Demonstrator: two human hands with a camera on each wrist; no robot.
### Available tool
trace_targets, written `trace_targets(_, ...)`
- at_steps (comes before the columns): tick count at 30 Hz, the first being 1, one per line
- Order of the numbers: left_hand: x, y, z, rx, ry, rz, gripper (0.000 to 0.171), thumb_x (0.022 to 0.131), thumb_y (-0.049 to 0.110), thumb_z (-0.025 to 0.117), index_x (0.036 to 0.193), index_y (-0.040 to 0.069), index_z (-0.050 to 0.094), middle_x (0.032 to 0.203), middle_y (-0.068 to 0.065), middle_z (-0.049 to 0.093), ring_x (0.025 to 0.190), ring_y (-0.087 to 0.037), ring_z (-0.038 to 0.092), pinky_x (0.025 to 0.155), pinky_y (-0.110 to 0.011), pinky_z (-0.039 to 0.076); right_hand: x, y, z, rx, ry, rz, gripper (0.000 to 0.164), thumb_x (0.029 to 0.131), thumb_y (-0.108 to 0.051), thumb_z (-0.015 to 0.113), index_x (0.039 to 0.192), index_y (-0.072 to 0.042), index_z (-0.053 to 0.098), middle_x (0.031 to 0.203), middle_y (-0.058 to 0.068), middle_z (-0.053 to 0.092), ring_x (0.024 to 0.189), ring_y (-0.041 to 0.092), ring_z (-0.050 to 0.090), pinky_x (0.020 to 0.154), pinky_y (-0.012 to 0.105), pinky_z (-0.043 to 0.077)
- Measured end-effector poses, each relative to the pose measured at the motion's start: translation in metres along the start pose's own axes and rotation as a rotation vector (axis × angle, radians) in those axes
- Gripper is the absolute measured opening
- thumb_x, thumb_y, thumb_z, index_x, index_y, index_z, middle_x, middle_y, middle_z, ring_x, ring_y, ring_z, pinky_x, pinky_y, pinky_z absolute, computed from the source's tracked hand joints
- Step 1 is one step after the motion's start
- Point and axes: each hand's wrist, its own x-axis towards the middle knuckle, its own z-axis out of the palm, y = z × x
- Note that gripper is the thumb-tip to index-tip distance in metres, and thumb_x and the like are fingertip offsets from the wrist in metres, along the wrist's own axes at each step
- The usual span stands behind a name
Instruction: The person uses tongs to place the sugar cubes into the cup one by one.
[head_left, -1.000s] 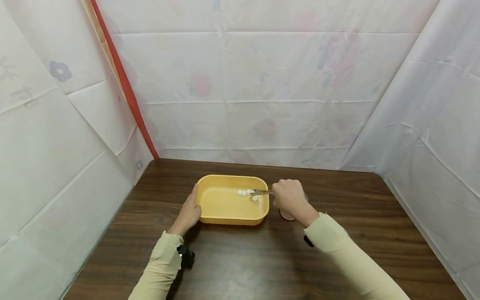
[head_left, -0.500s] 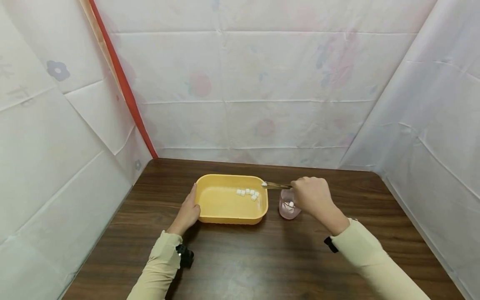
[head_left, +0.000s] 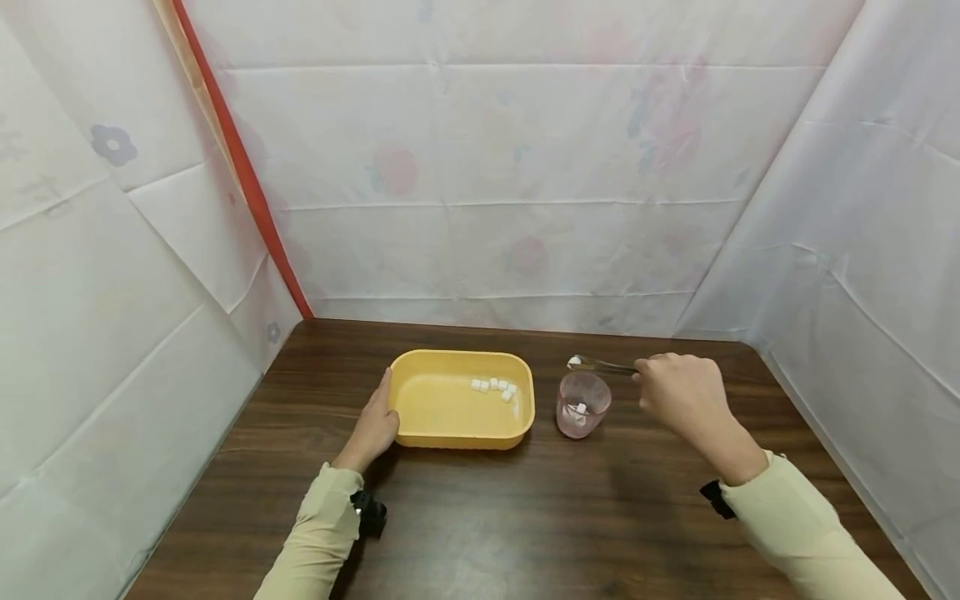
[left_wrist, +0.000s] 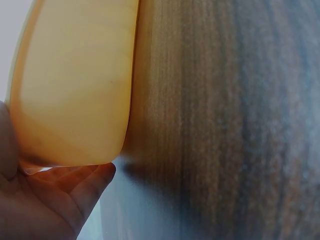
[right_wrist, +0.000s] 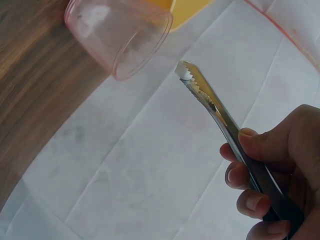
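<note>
My right hand (head_left: 682, 396) holds metal tongs (head_left: 611, 367), thumb on one side and fingers curled round the other. A small white cube (right_wrist: 184, 71) is pinched between their toothed tips. In the head view the tips hang just over the far rim of a clear pinkish cup (head_left: 583, 407) with several white pieces in it. Left of the cup is a yellow rectangular tray (head_left: 450, 440), where several white cubes (head_left: 507, 396) lie toward the right end. Against the tray's left end rests my left hand (head_left: 375, 425), its fingers along the outer wall.
Everything stands on a dark wood-grain table (head_left: 480, 517). Pale patterned sheets (head_left: 487, 150) rise behind it and at both sides. A red strip (head_left: 243, 167) runs down the sheet at the back left.
My right hand has moved right, lifting the tongs with a white cube out of the tray and bringing them over the cup. My left hand stays at the tray's left end.
</note>
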Motion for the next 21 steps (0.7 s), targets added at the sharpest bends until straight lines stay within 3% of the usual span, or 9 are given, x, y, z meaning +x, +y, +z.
trace_targets(8,0.000,-0.001,-0.002,-0.020,0.000,0.006,0.076,0.087,-0.005,0.031,0.153,0.007,-0.005,0.158,-0.018,0.002,0.142,-0.036,0.008,0.112,-0.052,0.012,-0.011,0.008,0.002,0.000,0.042,-0.015,0.046,0.076,-0.006,0.074,0.051,-0.018,0.037,0.047,-0.005,0.024,0.047,0.011,0.017,0.037,0.026,0.018)
trace_targets(21,0.001,-0.001,0.000,-0.032,0.000,-0.002,0.076,0.088,-0.004,0.031,0.154,0.010,-0.005,0.158,-0.017,0.003,0.142,-0.036,0.009,0.111,-0.053,0.013,-0.026,0.008,0.020,0.027,-0.033,0.015,0.038,0.075,-0.006,0.073,0.051,-0.018,0.045,0.047,-0.005,0.029,0.045,0.011,0.021,0.035,0.028,0.023)
